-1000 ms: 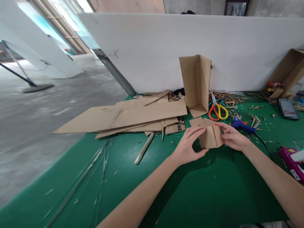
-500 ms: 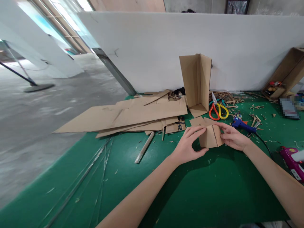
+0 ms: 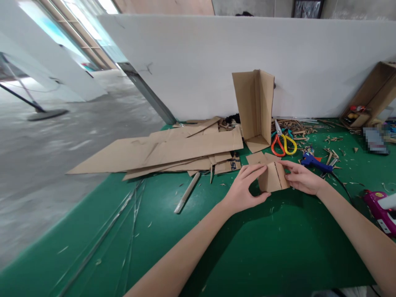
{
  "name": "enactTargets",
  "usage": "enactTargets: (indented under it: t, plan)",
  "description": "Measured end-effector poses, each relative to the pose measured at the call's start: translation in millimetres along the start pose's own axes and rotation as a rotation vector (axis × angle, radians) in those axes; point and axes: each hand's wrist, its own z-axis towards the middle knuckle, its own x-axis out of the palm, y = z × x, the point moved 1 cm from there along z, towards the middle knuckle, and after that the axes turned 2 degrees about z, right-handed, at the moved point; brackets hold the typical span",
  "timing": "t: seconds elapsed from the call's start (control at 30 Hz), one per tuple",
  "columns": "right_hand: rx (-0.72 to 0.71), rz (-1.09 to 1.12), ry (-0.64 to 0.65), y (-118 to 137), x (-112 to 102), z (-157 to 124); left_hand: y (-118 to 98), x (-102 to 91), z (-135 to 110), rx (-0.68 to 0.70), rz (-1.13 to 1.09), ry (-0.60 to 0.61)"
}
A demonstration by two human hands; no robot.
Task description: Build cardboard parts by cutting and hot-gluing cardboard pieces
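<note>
Between my two hands is a small folded cardboard piece (image 3: 269,178), with a dark seam running down it near its right side. My left hand (image 3: 246,187) grips its left edge, fingers on top and thumb below. My right hand (image 3: 301,177) pinches the right end of the same piece. Just behind it lie small flat cardboard offcuts (image 3: 256,158). Scissors (image 3: 284,142) with one red and one yellow handle rest beyond my right hand, and a blue glue gun (image 3: 316,163) lies close beside it.
Flat cardboard sheets (image 3: 179,146) are stacked at the left. A folded cardboard form (image 3: 255,109) stands against the white partition (image 3: 192,62). A worn strip (image 3: 187,193) lies on the green table (image 3: 262,255). At the right are a purple power strip (image 3: 379,208) and an open cardboard box (image 3: 368,95).
The folded cardboard piece has tilted slightly in my hands. Both hands keep their hold, and the whole view has shifted a little.
</note>
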Motion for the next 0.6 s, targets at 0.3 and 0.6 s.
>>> enactTargets:
  t: [0.3,0.6]
  plan:
    - [0.001,-0.003,0.009,3.5,5.6,-0.2,1.4,1.4,-0.5,-0.005,-0.013,0.002]
    - [0.02,-0.016,-0.02,3.4,4.4,-0.6,2.7,0.7,-1.6,-0.002,-0.007,0.003]
